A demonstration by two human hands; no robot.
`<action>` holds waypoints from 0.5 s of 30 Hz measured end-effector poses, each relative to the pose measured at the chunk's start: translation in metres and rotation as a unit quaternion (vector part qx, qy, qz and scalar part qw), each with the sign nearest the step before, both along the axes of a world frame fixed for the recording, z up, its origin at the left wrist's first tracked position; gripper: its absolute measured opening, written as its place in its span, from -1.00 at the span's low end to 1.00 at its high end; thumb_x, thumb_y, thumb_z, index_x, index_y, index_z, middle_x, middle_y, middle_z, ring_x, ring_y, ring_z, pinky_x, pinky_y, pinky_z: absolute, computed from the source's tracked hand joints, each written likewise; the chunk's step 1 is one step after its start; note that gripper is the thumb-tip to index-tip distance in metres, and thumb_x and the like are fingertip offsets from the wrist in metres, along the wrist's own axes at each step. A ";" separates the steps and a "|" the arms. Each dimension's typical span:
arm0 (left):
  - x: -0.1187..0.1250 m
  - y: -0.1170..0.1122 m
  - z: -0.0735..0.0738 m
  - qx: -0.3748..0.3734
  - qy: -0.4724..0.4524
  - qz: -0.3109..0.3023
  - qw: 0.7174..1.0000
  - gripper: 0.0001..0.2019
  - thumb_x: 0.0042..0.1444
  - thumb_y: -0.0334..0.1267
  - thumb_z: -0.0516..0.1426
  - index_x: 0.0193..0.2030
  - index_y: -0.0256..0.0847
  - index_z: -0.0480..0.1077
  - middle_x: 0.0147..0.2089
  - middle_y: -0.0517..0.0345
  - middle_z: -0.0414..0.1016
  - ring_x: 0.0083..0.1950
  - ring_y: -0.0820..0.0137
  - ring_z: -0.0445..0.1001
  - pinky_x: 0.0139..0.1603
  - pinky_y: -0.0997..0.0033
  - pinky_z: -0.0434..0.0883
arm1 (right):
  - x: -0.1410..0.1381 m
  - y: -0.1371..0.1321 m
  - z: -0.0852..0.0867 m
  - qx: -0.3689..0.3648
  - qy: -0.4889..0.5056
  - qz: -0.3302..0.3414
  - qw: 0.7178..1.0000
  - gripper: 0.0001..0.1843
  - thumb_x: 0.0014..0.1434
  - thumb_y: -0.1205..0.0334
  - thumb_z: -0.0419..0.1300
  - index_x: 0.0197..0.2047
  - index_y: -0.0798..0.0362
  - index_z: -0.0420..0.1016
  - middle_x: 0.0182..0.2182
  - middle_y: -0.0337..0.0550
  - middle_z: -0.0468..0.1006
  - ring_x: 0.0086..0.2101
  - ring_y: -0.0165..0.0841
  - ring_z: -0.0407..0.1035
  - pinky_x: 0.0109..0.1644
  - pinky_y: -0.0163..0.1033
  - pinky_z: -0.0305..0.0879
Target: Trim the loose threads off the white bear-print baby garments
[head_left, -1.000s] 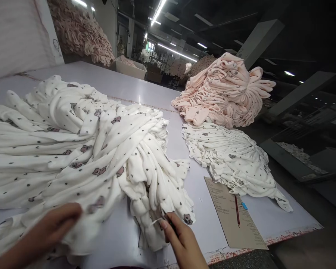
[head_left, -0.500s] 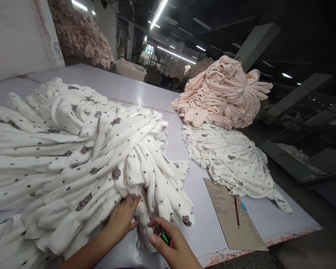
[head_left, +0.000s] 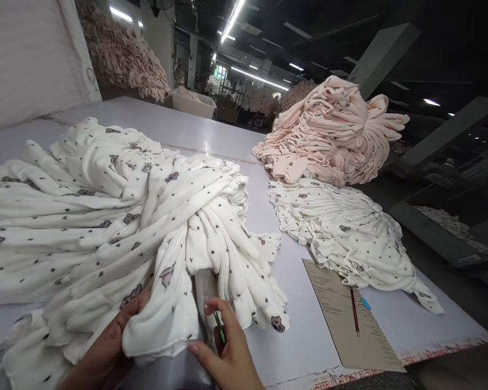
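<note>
White printed fabric (head_left: 162,319) is lying bunched on the table (head_left: 293,346); left hand (head_left: 114,341) is gripping its near end, fingers closed. Right hand (head_left: 231,349) is holding a small green-and-dark tool (head_left: 221,333), thumb and index finger parted, beside that end.

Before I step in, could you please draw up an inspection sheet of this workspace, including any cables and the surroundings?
Surface: pale table, red marks along its near edge.
Job's things: large heap of white printed fabric; small tool with a green part, exact type unclear.
Clutter: second white pile, pink pile behind it; printed card bearing a reddish pencil, with a blue tab at its edge.
Left hand: holding a fabric edge.
Right hand: holding the tool.
Cables: nothing seen on the table.
Surroundings: lit lamps, pale bin, background pink heap; right side dim.
</note>
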State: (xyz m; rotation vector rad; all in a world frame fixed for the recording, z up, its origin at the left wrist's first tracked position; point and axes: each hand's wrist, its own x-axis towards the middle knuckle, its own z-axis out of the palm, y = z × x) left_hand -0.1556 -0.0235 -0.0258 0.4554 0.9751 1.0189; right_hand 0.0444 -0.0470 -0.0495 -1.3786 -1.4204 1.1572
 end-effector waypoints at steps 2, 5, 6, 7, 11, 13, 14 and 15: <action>0.003 -0.002 0.006 -0.055 -0.026 0.056 0.997 -0.55 -0.45 0.00 0.42 -0.36 -0.04 0.45 -0.50 0.32 0.44 -0.41 0.42 0.39 -0.39 0.59 0.40 | -0.010 0.006 0.003 0.030 -0.003 0.027 0.999 -0.46 -0.08 0.29 0.30 0.02 0.00 0.33 -0.16 -0.16 0.40 -0.16 -0.27 0.32 -0.09 -0.31 0.22; 0.000 0.000 0.001 -0.048 0.006 0.024 0.999 -0.63 -0.34 0.03 0.37 -0.36 -0.02 0.48 -0.47 0.27 0.51 -0.40 0.34 0.44 -0.41 0.50 0.41 | -0.016 0.012 0.005 0.058 -0.016 0.046 0.997 -0.86 0.07 0.34 0.12 -0.24 0.07 0.40 -0.34 -0.19 0.39 -0.29 -0.32 0.32 -0.20 -0.32 0.24; -0.003 0.001 -0.002 -0.019 0.054 -0.015 0.998 -0.70 -0.25 0.03 0.31 -0.40 -0.05 0.47 -0.47 0.25 0.51 -0.39 0.31 0.44 -0.39 0.44 0.41 | -0.016 0.014 0.005 0.064 -0.019 0.039 0.997 -0.91 0.11 0.34 0.06 -0.32 0.08 0.38 -0.37 -0.19 0.37 -0.32 -0.33 0.30 -0.23 -0.32 0.23; -0.006 0.002 -0.006 0.023 0.124 -0.057 0.990 -0.77 -0.17 -0.01 0.25 -0.42 -0.08 0.44 -0.46 0.22 0.50 -0.37 0.28 0.44 -0.35 0.39 0.41 | -0.015 0.015 0.005 0.068 -0.020 0.028 0.997 -0.89 0.13 0.34 0.02 -0.36 0.08 0.36 -0.40 -0.19 0.35 -0.34 -0.33 0.28 -0.25 -0.31 0.22; -0.016 -0.003 -0.015 0.267 0.466 -0.062 0.841 -0.73 -0.11 -0.26 0.08 -0.19 -0.06 0.38 -0.06 0.10 0.43 -0.01 0.12 0.38 0.01 0.19 0.26 | -0.008 0.016 0.009 0.068 -0.030 0.013 0.997 -0.91 0.12 0.32 0.00 -0.39 0.07 0.30 -0.42 -0.20 0.29 -0.37 -0.32 0.23 -0.30 -0.29 0.18; -0.011 -0.009 -0.014 0.369 0.539 -0.030 0.756 -0.60 -0.16 -0.31 0.10 -0.09 -0.03 0.30 0.14 0.09 0.27 0.15 0.12 0.27 0.11 0.23 0.16 | -0.008 0.016 0.012 0.075 -0.033 0.020 0.996 -0.91 0.12 0.33 0.00 -0.38 0.08 0.31 -0.41 -0.19 0.29 -0.37 -0.32 0.24 -0.29 -0.28 0.17; -0.007 -0.011 -0.012 0.408 0.552 -0.025 0.727 -0.60 -0.16 -0.31 0.12 -0.09 -0.02 0.29 0.15 0.09 0.25 0.16 0.14 0.26 0.11 0.28 0.16 | -0.009 0.016 0.014 0.082 -0.034 0.025 0.996 -0.91 0.13 0.33 0.00 -0.37 0.08 0.31 -0.41 -0.18 0.30 -0.36 -0.31 0.24 -0.29 -0.27 0.17; -0.001 -0.012 -0.011 0.436 0.558 -0.023 0.706 -0.63 -0.14 -0.32 0.13 -0.11 -0.02 0.29 0.12 0.10 0.28 0.14 0.17 0.28 0.10 0.32 0.17 | -0.011 0.016 0.015 0.088 -0.036 0.030 0.995 -0.91 0.13 0.32 0.00 -0.35 0.08 0.31 -0.39 -0.17 0.30 -0.35 -0.30 0.25 -0.28 -0.27 0.17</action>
